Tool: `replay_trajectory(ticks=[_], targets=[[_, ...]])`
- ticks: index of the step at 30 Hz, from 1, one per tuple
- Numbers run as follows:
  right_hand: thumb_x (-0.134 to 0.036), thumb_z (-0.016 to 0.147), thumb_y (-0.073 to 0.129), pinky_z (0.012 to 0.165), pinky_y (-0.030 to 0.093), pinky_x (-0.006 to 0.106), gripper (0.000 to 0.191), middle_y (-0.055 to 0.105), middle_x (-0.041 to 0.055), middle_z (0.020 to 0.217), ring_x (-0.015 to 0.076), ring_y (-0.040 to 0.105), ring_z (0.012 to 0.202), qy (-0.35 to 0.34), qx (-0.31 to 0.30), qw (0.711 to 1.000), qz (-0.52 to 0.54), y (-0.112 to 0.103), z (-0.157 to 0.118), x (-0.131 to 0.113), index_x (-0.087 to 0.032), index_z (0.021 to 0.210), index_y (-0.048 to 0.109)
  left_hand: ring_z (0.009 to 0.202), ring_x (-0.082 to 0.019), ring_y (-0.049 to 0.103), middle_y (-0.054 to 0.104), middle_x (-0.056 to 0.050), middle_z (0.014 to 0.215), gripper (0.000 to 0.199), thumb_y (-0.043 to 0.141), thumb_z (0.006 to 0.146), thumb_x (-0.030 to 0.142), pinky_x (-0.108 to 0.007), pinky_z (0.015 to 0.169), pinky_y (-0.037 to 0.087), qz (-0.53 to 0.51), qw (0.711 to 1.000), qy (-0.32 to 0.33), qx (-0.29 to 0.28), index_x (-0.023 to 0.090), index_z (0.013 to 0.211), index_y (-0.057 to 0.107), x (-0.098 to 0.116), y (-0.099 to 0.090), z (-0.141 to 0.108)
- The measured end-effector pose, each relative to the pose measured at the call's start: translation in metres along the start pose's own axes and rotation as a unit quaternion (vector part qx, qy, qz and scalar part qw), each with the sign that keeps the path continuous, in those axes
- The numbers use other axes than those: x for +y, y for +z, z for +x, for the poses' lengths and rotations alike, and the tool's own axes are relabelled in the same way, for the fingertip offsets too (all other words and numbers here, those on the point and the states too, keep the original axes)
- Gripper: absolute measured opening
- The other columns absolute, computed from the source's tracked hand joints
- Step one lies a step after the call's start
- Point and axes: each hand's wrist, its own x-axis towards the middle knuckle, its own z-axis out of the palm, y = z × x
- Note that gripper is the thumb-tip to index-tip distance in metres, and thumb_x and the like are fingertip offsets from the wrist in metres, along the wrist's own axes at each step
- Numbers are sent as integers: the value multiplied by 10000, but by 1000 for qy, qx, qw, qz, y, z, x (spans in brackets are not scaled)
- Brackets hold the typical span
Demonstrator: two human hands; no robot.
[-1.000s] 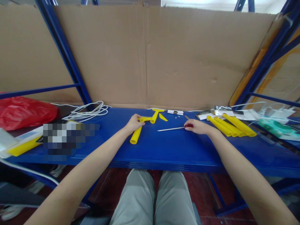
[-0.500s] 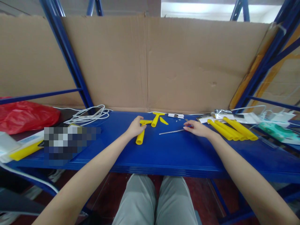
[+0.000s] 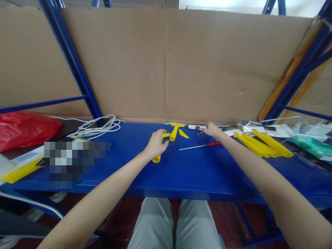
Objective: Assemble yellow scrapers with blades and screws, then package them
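The yellow T-shaped handle (image 3: pixel 156 159) lies over the blue table (image 3: pixel 192 176), its open tube end pointing toward us and slightly left; our left hand (image 3: pixel 155 143) curls around it; our right hand (image 3: pixel 214 130) extends beyond the red screwdriver (image 3: pixel 214 143) to the white box (image 3: pixel 195 127), its print too small to read; whether we pinch anything there, we cannot tell.

Left hand (image 3: pixel 156 144) on yellow tool (image 3: pixel 156 159)

Red plastic bag (image 3: pixel 28 130) far left, coiled white cable (image 3: pixel 98 128) just beside it. Cardboard panel (image 3: pixel 116 65) upright behind blue worktop (image 3: pixel 192 176), blue metal post (image 3: pixel 71 58) in front of it. Far right: green-and-white packet (image 3: pixel 308 146), white plugs (image 3: pixel 315 129) behind it. Dark red floor (image 3: pixel 218 214) below.
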Motion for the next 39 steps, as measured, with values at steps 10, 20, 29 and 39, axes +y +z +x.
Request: replay_trajectory(ticks=[10, 20, 29, 39], targets=[[-490, 754, 564, 951, 314, 576, 642, 535, 274, 1213, 365, 463, 1192, 98, -9, 994, 52, 13, 25, -15, -86, 1235, 433, 1197, -257, 472, 542, -85, 1241, 385, 576, 718, 189, -433, 991, 374, -1, 998, -34, -60, 214, 1093, 493, 14, 0, -7], [-298, 755, 578, 981, 258, 582, 504, 564, 257, 1165, 352, 500, 1154, 120, 32, 990, 70, 15, 17, -23, -91, 1198, 455, 1171, -259, 486, 556, -100, 1201, 365, 571, 723, 169, -428, 973, 385, -12, 999, -41, -34, 187, 1080, 498, 16, -5, -5], [-127, 651, 627, 939, 404, 461, 483, 577, 199, 1146, 310, 536, 1114, 137, 117, 903, 390, 15, 25, -12, -126, 1114, 491, 1151, -257, 495, 562, -79, 1179, 352, 556, 718, 166, -423, 973, 385, 4, 998, -66, -20, 203, 1063, 499, 11, -7, 0], [-89, 747, 550, 675, 533, 228, 132, 628, 16, 723, 115, 647, 744, 121, 81, 798, 584, 1, 0, -4, -195, 749, 471, 1106, -251, 527, 578, -89, 1166, 313, 516, 742, 195, -381, 918, 413, 76, 987, -137, -18, 196, 1055, 511, 1, -13, 6]])
